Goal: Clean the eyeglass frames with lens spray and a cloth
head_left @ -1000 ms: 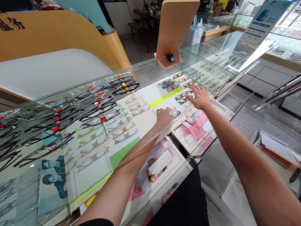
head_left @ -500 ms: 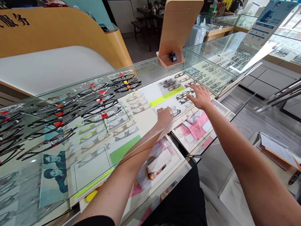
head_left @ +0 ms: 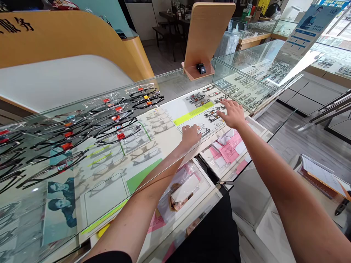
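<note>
Head view: left hand (head_left: 191, 134) and right hand (head_left: 232, 112) among the glasses (head_left: 204, 130)

From my remote seat I see the left hand's fingers curled beside the nearest glasses; whether they pinch anything I cannot tell, since the knuckles hide the tips. The right hand spreads its fingers wide, thumb well apart, over the near side of other glasses (head_left: 213, 114), with nothing visibly gripped. I take that light spread as a way to avoid pressing on thin frames. Both groups lie on a white board (head_left: 175, 104) near a yellow strip (head_left: 193, 114), which probably keeps the rows apart. Well to the left, more glasses (head_left: 115, 128) with red tags (head_left: 121, 136) sit above their shadows, likely raised so they can be seen easily.
</note>
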`<control>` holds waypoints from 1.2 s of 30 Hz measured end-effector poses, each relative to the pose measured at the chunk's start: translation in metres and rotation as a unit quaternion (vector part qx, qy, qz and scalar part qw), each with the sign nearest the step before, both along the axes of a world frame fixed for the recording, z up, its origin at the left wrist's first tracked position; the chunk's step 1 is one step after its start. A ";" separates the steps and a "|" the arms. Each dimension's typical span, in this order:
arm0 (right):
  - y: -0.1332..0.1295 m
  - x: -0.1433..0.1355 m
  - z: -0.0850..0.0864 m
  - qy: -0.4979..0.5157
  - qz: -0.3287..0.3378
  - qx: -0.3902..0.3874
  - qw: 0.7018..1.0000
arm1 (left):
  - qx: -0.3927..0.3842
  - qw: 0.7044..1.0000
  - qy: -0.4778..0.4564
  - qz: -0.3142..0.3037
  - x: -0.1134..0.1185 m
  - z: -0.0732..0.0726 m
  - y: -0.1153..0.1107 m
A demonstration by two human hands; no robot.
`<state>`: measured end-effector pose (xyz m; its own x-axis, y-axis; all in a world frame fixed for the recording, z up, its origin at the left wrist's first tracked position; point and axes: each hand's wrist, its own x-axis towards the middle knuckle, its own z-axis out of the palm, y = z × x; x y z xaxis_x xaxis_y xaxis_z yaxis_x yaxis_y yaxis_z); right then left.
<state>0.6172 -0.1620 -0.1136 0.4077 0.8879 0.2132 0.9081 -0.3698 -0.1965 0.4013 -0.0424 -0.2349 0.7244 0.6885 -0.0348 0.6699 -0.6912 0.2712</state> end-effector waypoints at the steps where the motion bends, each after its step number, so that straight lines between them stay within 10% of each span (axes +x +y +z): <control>1: 0.000 0.000 0.000 0.003 0.001 0.004 1.000 | 0.000 1.000 -0.002 -0.003 0.000 0.001 0.000; 9: -0.001 -0.002 0.001 0.002 -0.005 0.009 1.000 | 0.011 0.999 -0.037 -0.017 -0.019 0.032 -0.016; 16: 0.000 0.001 -0.003 0.009 0.001 0.028 1.000 | -0.111 0.984 -0.041 -0.133 -0.105 0.062 -0.102; 24: -0.001 0.004 -0.005 -0.022 -0.003 0.021 1.000 | -0.380 0.857 -0.116 -0.328 -0.196 0.176 -0.168; 30: 0.000 0.007 -0.010 -0.009 -0.003 0.052 0.999 | -0.055 0.982 -0.099 -0.149 -0.184 0.230 -0.068; 36: 0.001 0.007 -0.011 -0.004 -0.009 0.061 0.998 | 0.168 0.983 0.075 0.007 -0.151 0.211 0.077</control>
